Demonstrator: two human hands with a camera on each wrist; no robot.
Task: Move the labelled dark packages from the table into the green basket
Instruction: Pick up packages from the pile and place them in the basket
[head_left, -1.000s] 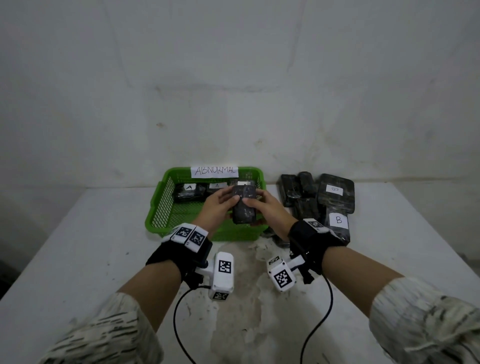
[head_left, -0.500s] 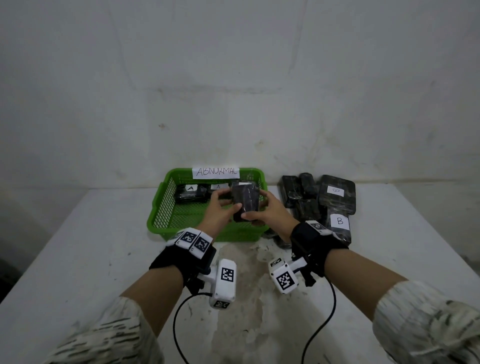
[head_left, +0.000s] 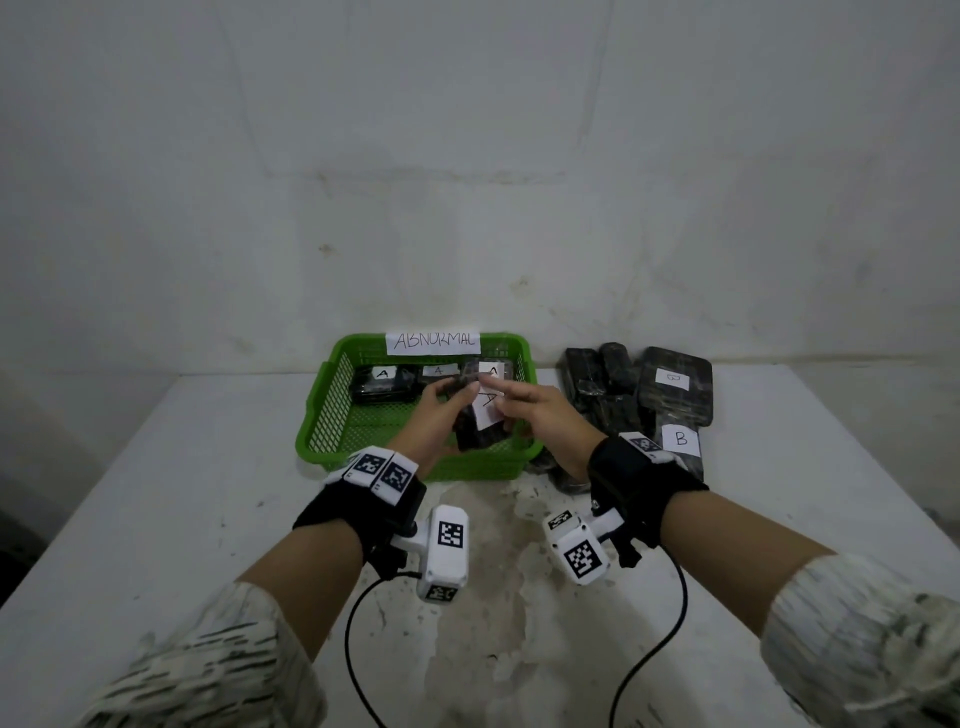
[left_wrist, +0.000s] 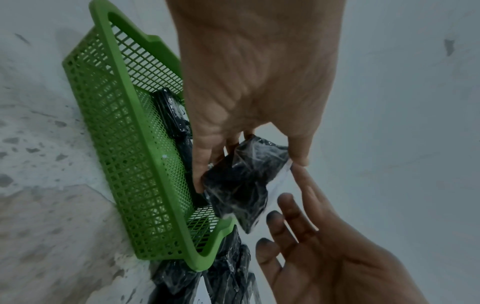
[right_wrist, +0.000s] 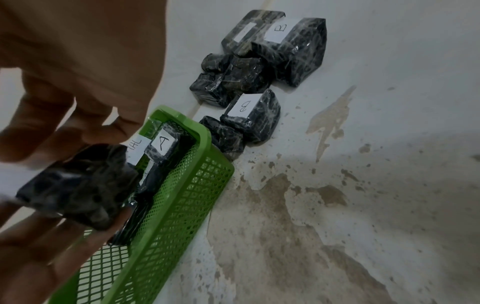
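Observation:
My left hand (head_left: 441, 413) grips a dark wrapped package (head_left: 480, 423) with a white "A" label facing up, over the front right part of the green basket (head_left: 332, 387). In the left wrist view the thumb and fingers of the left hand (left_wrist: 249, 148) pinch the package (left_wrist: 241, 185) from both sides. My right hand (head_left: 524, 405) is beside it with straight fingers, its index tip at the label's edge. The right wrist view shows the package (right_wrist: 78, 187) under the right hand (right_wrist: 64, 115). Three "A" packages (head_left: 382, 384) lie along the basket's far wall.
A pile of dark packages (head_left: 623, 389), some marked "B" (head_left: 680, 440), lies on the white table right of the basket, against the wall. A paper sign "ABNORMAL" (head_left: 431, 341) hangs on the basket's far rim. The table top in front has worn brown patches (head_left: 483, 597).
Both hands held the package a second ago, dark side up. It has been turned so the "A" label shows, and the right hand has let go and spread its fingers.

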